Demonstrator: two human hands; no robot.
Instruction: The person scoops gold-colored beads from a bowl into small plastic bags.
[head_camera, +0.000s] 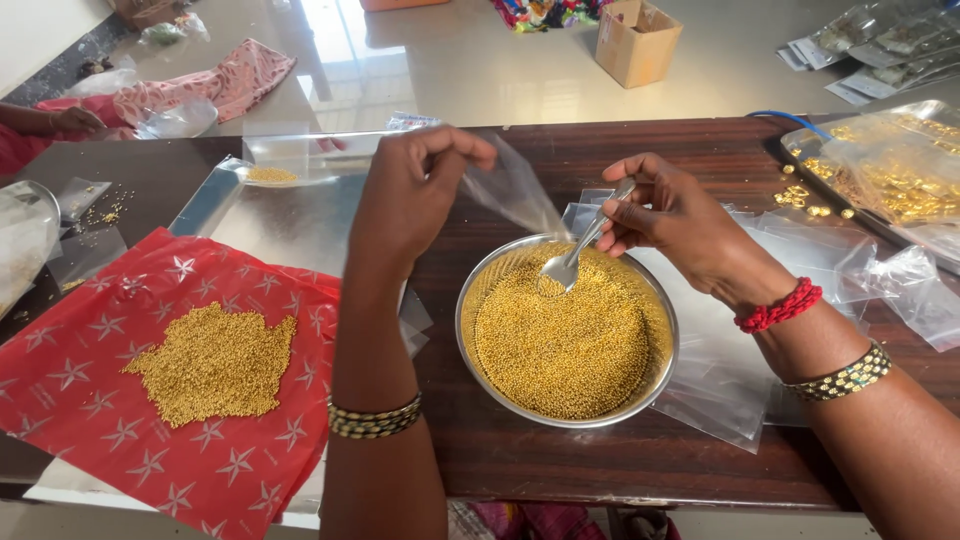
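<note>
Head view, frame centre: left hand pinches a clear plastic bag open above the steel bowl of gold beads while right hand grips a spoon w/ its scoop dipped in beads — scooping step, I'd judge; next needs a level lift into the bag mouth w/o spilling

dark wooden table, steel bowl of golden beads, red starred sheet, clear plastic bags, bead tray
</note>
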